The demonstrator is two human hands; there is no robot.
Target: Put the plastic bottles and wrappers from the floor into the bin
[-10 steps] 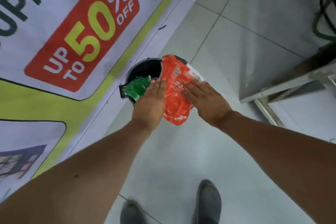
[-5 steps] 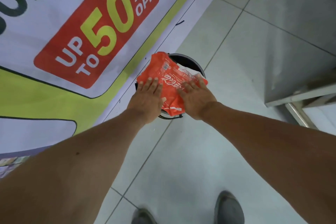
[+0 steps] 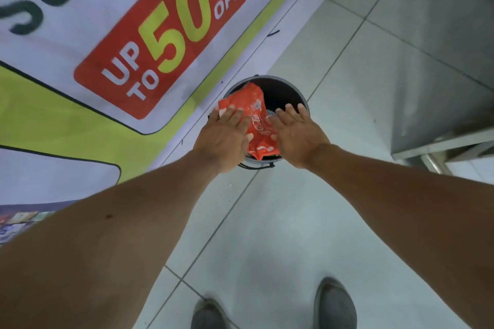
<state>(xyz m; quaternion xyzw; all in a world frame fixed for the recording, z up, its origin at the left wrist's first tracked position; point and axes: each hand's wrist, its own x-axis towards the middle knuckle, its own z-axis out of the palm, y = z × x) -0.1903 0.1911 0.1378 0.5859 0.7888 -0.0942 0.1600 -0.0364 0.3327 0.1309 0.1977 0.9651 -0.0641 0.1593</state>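
Observation:
A round black bin (image 3: pixel 278 79) stands on the tiled floor next to a banner. A crumpled red wrapper (image 3: pixel 256 115) with white lettering lies tilted in the bin's mouth, its upper end leaning on the left rim. My left hand (image 3: pixel 224 139) is flat, palm down, fingers spread, resting on the wrapper's left edge. My right hand (image 3: pixel 296 136) is flat and spread over the bin's near right rim, its thumb side against the wrapper. Neither hand grips it. What lies deeper in the bin is hidden.
A large banner (image 3: pixel 173 35) reading "UP TO 50% OFF" covers the left side. A steel cabinet (image 3: pixel 441 67) with a metal leg stands at the right. My two grey shoes (image 3: pixel 334 304) are on the pale tiles at the bottom.
The red wrapper went from being held between my hands above the bin to lying in its mouth. The green wrapper seen earlier is out of sight. Both hands flattened.

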